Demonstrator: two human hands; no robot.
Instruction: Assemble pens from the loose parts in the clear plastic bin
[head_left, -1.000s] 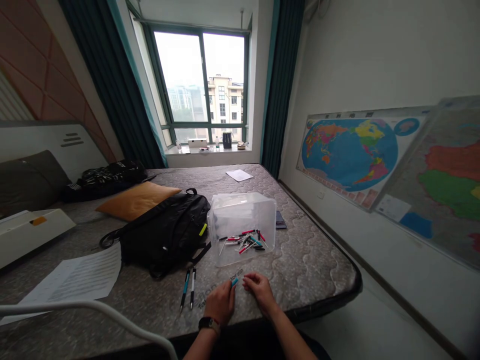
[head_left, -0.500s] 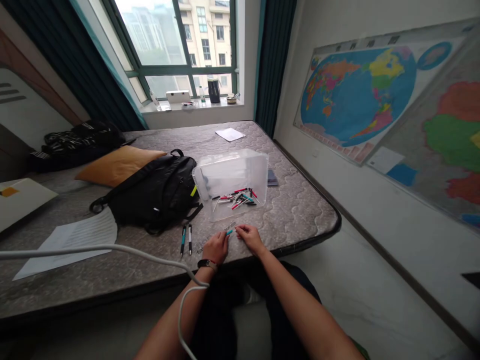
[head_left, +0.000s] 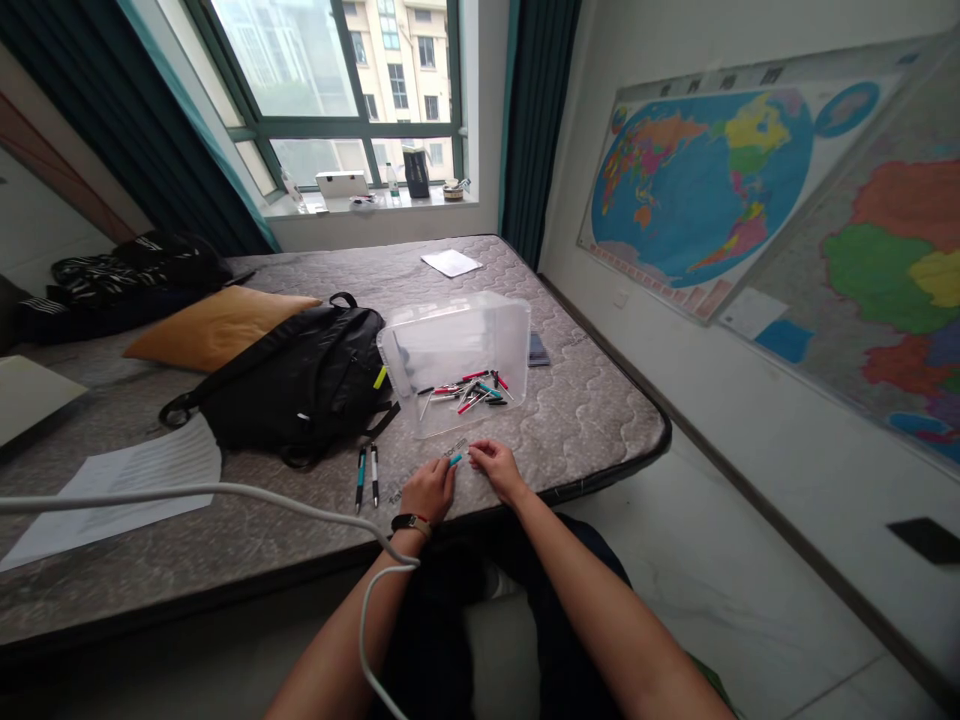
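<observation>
Near the mattress's front edge, my left hand (head_left: 429, 488) is closed around a teal pen barrel (head_left: 455, 459), whose end sticks out toward the right. My right hand (head_left: 495, 470) is pinched just beside that end; whatever small piece is between its fingertips is too small to make out. Just beyond both hands, a clear plastic bin (head_left: 397, 400) lies on its side, its opening facing me. Inside are several red, black, white and teal pen parts (head_left: 480, 390). Left of my hands, a teal-and-black pen (head_left: 361, 478) and a white-and-black pen (head_left: 375, 476) lie side by side.
A black backpack (head_left: 292, 385) and an orange pillow (head_left: 217, 325) lie left of the bin. Printed paper (head_left: 127, 490) rests at the left front. A grey cable (head_left: 300, 503) crosses over my left forearm. The mattress edge (head_left: 600, 478) drops to the floor.
The camera view has shifted slightly to the right. Both hands stay close together, with the teal barrel still in the left one; little else differs.
</observation>
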